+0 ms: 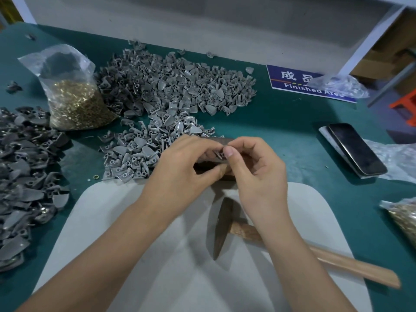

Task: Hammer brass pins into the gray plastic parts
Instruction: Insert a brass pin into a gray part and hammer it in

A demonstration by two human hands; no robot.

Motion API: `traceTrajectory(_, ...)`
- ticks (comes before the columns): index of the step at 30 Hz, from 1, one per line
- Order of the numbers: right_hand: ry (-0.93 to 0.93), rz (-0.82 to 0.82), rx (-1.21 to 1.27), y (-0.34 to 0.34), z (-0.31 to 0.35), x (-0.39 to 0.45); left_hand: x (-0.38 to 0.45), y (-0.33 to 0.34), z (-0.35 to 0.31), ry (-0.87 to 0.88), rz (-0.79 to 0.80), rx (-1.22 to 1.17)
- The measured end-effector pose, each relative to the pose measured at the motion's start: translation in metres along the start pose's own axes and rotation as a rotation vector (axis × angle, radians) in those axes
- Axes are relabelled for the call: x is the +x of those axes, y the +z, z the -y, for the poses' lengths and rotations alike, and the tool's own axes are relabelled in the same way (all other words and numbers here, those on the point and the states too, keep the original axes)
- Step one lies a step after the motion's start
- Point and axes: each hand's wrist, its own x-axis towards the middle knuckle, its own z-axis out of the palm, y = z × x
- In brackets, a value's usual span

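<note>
Both hands together over the middle of the table [281, 122], above a dark block [216, 143]. Left hand [180, 174] curled, fingers [202, 146] pinching a single gray plastic part [219, 153] from the left. Right hand [254, 170] curled too, thumb [229, 152] and forefinger closed against the same part from the right. Whether a brass pin sits between those fingertips: cannot tell, too small and hidden.

Just behind and left of the hands, a loose heap of gray plastic parts [139, 154], running up toward the far edge into a much larger heap [175, 86]. Along the left edge, a darker pile of parts [24, 176]. Between the two, toward the far left corner, a clear bag of brass pins [76, 104], standing open at the top. One stray brass ring [96, 176] lying on the green surface beside the near heap.

At the near edge, a white mat [157, 255] under the forearms. On it, a hammer [221, 226] lying flat, head just below the right wrist, wooden handle reaching toward the near right corner.

Toward the right edge, a phone [355, 149] face up on a clear wrapper. At the far right corner, a blue sign [292, 79] reading "Finished Area", partly covered by a plastic bag [340, 84]. Another bag of brass pieces [405, 219] cut off at the right edge.
</note>
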Motion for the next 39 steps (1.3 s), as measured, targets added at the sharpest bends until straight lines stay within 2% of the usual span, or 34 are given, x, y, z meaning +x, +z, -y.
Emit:
traceTrajectory(4,0.061,0.084,0.118,0.0,0.002,-0.001,0.001,0.0,0.002,-0.066,-0.03,-0.011)
traceTrajectory(8,0.095,0.021,0.105,-0.011,0.002,0.007,0.002,0.001,0.001,-0.033,0.012,-0.016)
traceTrajectory(16,0.053,-0.021,-0.107,-0.021,-0.007,0.013,-0.001,0.0,0.0,-0.152,-0.007,-0.108)
traceTrajectory(22,-0.017,-0.022,-0.155,-0.024,-0.008,0.015,0.001,0.001,0.008,-0.111,0.037,0.126)
traceTrajectory(27,-0.156,0.047,-0.484,-0.017,-0.011,0.014,0.002,0.001,0.009,-0.132,0.03,0.135)
traceTrajectory(34,-0.102,0.082,-0.542,-0.012,-0.01,0.012,0.003,-0.001,0.008,-0.127,0.032,0.155)
traceTrajectory(39,-0.155,0.054,-0.651,-0.01,-0.007,0.01,0.002,-0.001,0.009,-0.13,0.039,0.149)
